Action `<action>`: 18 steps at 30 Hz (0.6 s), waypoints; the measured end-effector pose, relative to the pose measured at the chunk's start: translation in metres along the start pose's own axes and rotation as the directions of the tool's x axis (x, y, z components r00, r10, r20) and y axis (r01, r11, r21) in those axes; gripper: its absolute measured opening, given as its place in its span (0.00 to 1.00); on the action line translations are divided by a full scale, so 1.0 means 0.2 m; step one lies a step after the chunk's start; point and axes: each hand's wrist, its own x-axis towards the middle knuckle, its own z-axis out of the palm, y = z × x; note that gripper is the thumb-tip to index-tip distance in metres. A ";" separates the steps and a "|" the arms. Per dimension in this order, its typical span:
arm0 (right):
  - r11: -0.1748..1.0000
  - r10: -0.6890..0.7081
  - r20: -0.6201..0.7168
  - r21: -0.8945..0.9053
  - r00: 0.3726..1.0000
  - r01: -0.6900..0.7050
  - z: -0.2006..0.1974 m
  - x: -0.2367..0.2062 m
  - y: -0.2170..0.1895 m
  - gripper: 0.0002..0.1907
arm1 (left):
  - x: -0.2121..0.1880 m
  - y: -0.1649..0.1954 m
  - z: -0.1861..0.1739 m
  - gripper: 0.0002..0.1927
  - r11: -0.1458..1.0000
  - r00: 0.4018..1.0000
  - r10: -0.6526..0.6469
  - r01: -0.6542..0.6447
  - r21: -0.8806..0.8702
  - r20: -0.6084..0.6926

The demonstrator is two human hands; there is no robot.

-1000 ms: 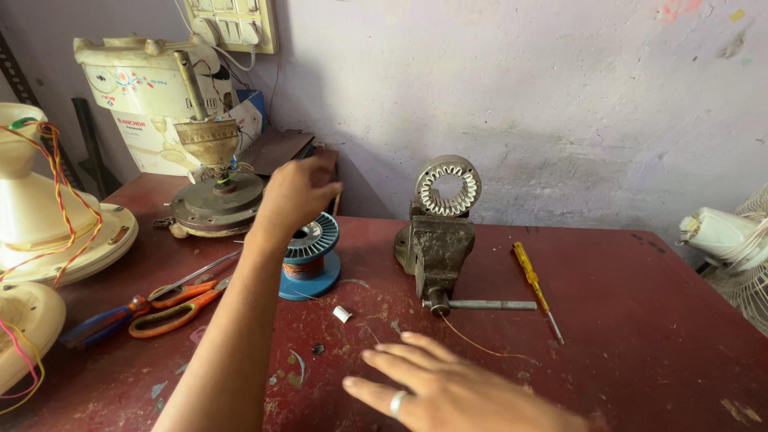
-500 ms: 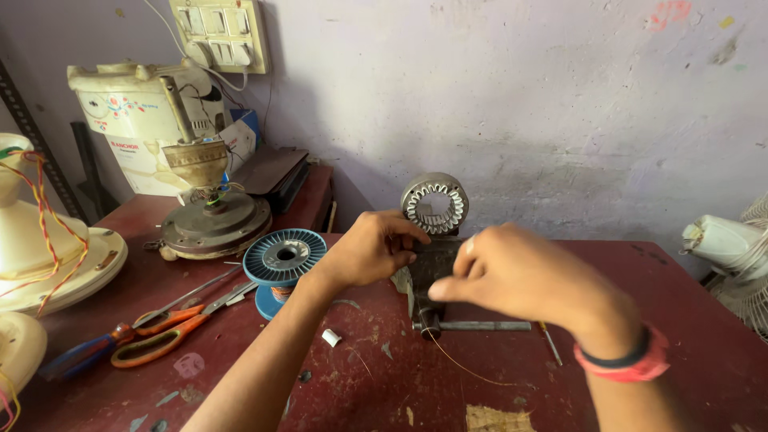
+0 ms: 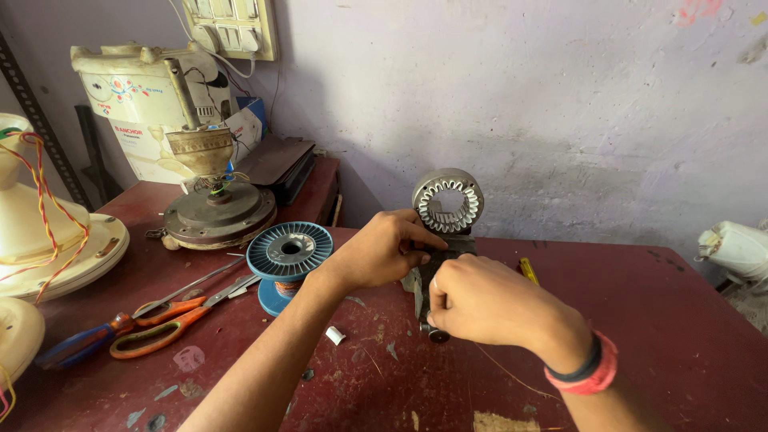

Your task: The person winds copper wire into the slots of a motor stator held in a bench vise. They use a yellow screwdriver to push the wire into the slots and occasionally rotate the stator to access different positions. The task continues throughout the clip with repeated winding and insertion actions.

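Small bench vise (image 3: 432,276) clamping toothed stator ring (image 3: 448,202). Left of hands: blue wire spool (image 3: 289,252). Left hand (image 3: 380,250), back from far shelf, closed on vise body; right hand (image 3: 480,302), newly arrived, apparently gripping handle.

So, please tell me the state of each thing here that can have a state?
Left hand: gripping the vise top.
Right hand: closed on the vise handle end.
Toothed metal ring: upright, on the vise.
Blue wire spool: lying flat.
Scissors: shut, lying flat.
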 end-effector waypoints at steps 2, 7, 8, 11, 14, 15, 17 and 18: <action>0.994 0.015 0.016 -0.104 1.000 -0.013 -0.03 -0.02 0.00 0.11 | 0.00 0.00 0.00 0.18 0.999 1.000 0.029 -0.029 0.020 -0.003; 0.945 0.046 -0.147 0.328 0.988 0.005 -0.10 -0.02 0.06 0.11 | 0.00 0.02 -0.01 0.16 0.995 0.997 0.077 -0.075 0.059 -0.018; 0.921 0.076 -0.192 0.389 0.978 0.005 -0.10 0.00 0.07 0.12 | 0.00 0.02 0.00 0.15 0.997 0.999 0.036 -0.034 0.069 -0.020; 0.923 0.130 -0.428 0.382 0.894 0.049 -0.08 0.07 0.13 0.16 | 0.01 0.05 0.00 0.14 0.998 0.998 -0.029 0.031 0.048 -0.050; 0.931 0.205 -0.575 0.364 0.792 0.023 -0.03 0.13 0.18 0.13 | 0.01 0.07 -0.01 0.17 0.990 0.989 -0.143 0.143 -0.019 -0.027; 0.956 0.179 -0.648 0.293 0.740 0.025 -0.02 0.14 0.20 0.12 | 0.01 0.06 -0.03 0.19 0.980 0.981 -0.193 0.193 -0.042 -0.008; 0.989 0.107 -0.772 0.145 0.627 0.011 0.00 0.16 0.23 0.11 | 0.01 0.03 -0.08 0.15 0.962 0.963 -0.270 0.269 -0.052 -0.009; 0.992 0.058 -0.810 0.111 0.584 0.055 0.01 0.16 0.24 0.10 | 0.01 0.00 -0.11 0.14 0.950 0.951 -0.308 0.307 -0.057 -0.010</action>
